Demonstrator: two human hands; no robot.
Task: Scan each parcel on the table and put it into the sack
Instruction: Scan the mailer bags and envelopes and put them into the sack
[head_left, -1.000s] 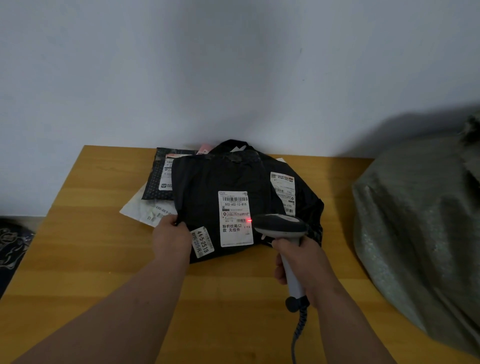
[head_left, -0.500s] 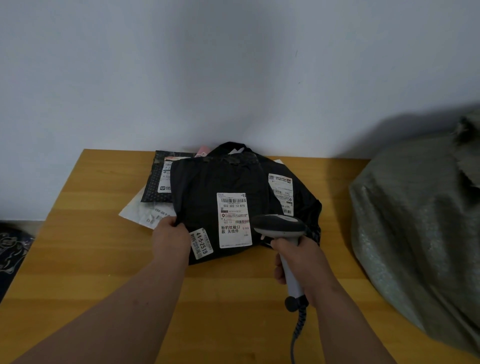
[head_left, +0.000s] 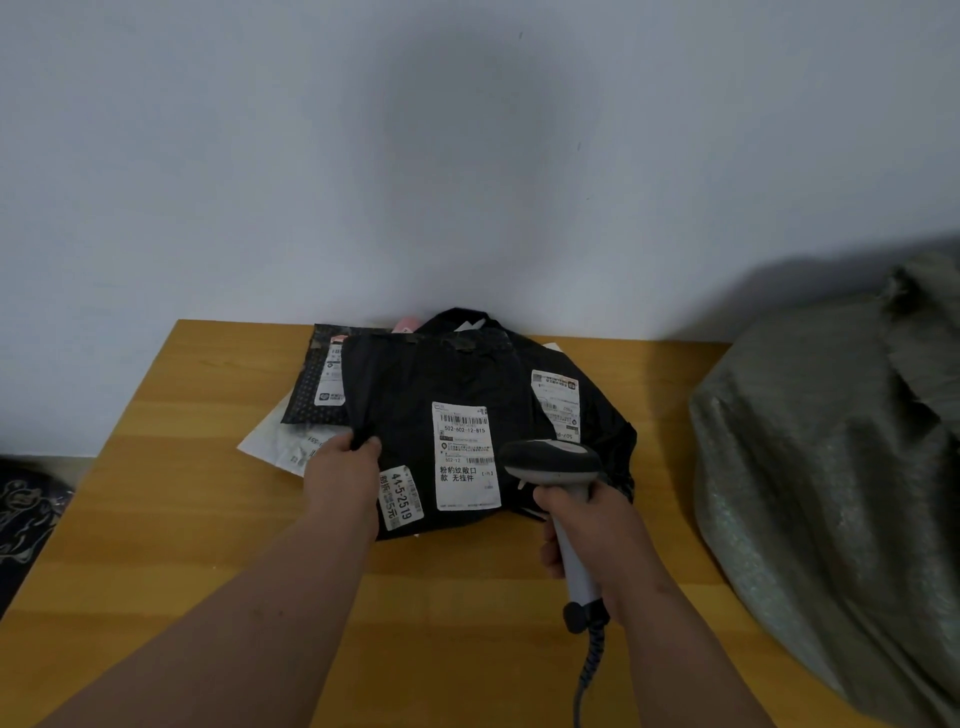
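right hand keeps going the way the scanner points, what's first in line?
Most likely the top black parcel: the right hand aims the scanner forward-left at its large white label, with nothing visible between. How high the scanner head sits above the parcel is unclear from this single view.

Both bare forearms were extended forward over the table (head_left: 156, 519), converging toward the black parcel (head_left: 441, 374). The left hand (head_left: 340, 480) was placed at the parcel's near left edge, where the film was pinched between curled fingers and thumb. The right hand (head_left: 592, 540) was held just nearer than the parcel's right corner, its fingers wrapped round the handle of the scanner (head_left: 558, 470), the wrist kept roughly straight.
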